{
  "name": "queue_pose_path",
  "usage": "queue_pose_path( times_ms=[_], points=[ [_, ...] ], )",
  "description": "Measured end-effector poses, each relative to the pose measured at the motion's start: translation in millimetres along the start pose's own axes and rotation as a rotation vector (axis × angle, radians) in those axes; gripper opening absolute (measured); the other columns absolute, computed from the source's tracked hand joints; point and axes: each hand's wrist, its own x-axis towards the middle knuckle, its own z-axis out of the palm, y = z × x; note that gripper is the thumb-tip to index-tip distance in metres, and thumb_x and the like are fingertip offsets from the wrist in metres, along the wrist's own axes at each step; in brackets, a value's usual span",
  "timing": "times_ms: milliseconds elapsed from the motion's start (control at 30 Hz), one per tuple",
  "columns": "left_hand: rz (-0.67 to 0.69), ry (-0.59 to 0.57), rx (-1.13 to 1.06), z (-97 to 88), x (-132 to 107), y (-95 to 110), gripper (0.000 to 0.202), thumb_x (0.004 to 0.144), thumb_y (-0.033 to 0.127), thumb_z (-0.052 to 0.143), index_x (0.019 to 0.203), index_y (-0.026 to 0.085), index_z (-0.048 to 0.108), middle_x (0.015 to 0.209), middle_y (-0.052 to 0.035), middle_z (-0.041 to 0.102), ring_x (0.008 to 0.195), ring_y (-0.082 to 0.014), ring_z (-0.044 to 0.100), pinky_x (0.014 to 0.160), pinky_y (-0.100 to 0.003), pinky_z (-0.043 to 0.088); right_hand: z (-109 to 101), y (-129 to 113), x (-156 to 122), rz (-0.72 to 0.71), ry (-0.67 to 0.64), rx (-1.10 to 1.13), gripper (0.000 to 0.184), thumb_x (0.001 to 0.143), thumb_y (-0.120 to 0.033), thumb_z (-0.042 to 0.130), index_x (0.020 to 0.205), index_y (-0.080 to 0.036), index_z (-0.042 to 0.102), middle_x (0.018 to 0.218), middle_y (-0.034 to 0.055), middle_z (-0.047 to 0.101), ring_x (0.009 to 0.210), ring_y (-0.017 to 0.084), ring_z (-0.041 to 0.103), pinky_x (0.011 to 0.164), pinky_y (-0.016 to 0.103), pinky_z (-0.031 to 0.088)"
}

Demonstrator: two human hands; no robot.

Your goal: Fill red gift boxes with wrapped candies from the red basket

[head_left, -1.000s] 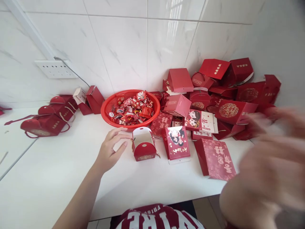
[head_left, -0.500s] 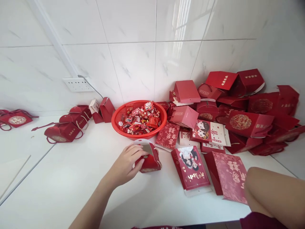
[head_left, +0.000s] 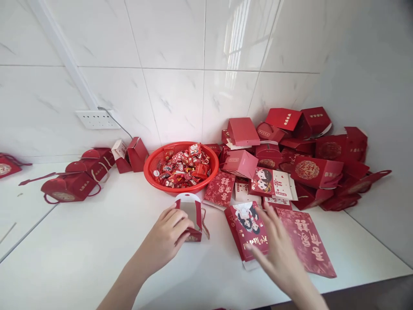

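My left hand grips the left side of a small red candy box, fingers curled over its edge. That box stands upright with its top open, a pale inside showing, a rounded white flap up at the back and a twisted cord hanging on its right. My right hand is spread and holds nothing, hovering over a flat red box printed with a cartoon couple. Just beyond the candy box, a red plastic basket holds many wrapped candies.
A pink-red printed box lies right of my right hand. Many red boxes are heaped against the wall at the right. Several handled red boxes stand in a row on the left. A wall socket with a cable is behind.
My right hand has come in from the right edge over the couple-printed box. The candy box's top now stands wider open under my left hand. The view has shifted a little.
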Motion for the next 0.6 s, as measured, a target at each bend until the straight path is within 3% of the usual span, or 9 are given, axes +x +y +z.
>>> queue_pose_path(
  times_ms=[100,200,267,333,433,500,600],
  points=[
    [0.063,0.040,-0.027,-0.2,1,3,0.022,0.096,0.015,0.050,0.098,0.025,0.070,0.092,-0.0034,0.065,0.090,-0.0189,0.063,0.106,-0.043,0.044,42,2,-20,0.203,-0.059,-0.129,0.107,0.075,-0.056,0.073,0.158,-0.038,0.007,0.164,0.0158,0.018,0.140,0.056,0.030,0.094,0.079,0.040],
    [0.071,0.000,-0.064,2.5,0,-2,0.023,0.096,0.020,0.052,0.098,0.027,0.074,0.097,-0.0040,0.069,0.095,-0.0206,0.065,0.106,-0.042,0.045,59,0,-26,0.311,-0.061,-0.089,0.098,0.081,-0.046,0.066,0.158,-0.039,0.005,0.163,0.0161,0.019,0.136,0.053,0.040,0.091,0.074,0.047],
    [0.059,-0.021,-0.064,6.1,-3,-7,0.027,0.095,0.020,0.050,0.095,0.029,0.075,0.101,-0.0033,0.072,0.105,-0.0227,0.064,0.114,-0.047,0.038,46,-4,-21,0.278,-0.044,0.033,0.086,0.086,-0.039,0.060,0.157,-0.038,0.012,0.160,0.0133,0.027,0.138,0.045,0.041,0.098,0.068,0.047],
    [0.056,-0.009,-0.063,10.5,-7,-12,0.028,0.093,0.018,0.050,0.085,0.028,0.075,0.111,-0.0024,0.071,0.119,-0.0254,0.059,0.122,-0.052,0.026,12,-4,-13,0.206,-0.053,0.161,0.075,0.088,-0.040,0.056,0.155,-0.038,0.022,0.157,0.0089,0.032,0.143,0.038,0.037,0.109,0.062,0.043],
    [0.029,0.053,-0.121,17.5,-12,-17,0.022,0.088,0.017,0.054,0.081,0.026,0.073,0.139,-0.0022,0.058,0.135,-0.0306,0.046,0.123,-0.057,0.020,-65,17,-7,0.169,-0.020,0.130,0.063,0.089,-0.049,0.055,0.149,-0.039,0.037,0.157,0.0059,0.036,0.143,0.039,0.037,0.110,0.065,0.040],
    [-0.026,0.107,-0.199,21.2,-13,-17,0.024,0.087,0.016,0.053,0.096,0.026,0.072,0.153,-0.0031,0.045,0.143,-0.0336,0.036,0.121,-0.059,0.024,-122,52,-6,0.197,0.053,-0.026,0.065,0.084,-0.055,0.060,0.145,-0.037,0.046,0.153,0.0086,0.043,0.135,0.043,0.047,0.105,0.069,0.043],
    [-0.114,0.184,-0.311,24.5,-10,-14,0.040,0.086,0.015,0.050,0.120,0.031,0.066,0.160,-0.0017,0.032,0.150,-0.0356,0.022,0.120,-0.061,0.025,-191,127,4,0.269,0.002,-0.304,0.073,0.065,-0.066,0.072,0.131,-0.035,0.065,0.135,0.0156,0.060,0.112,0.048,0.062,0.092,0.074,0.047]
  ],
)
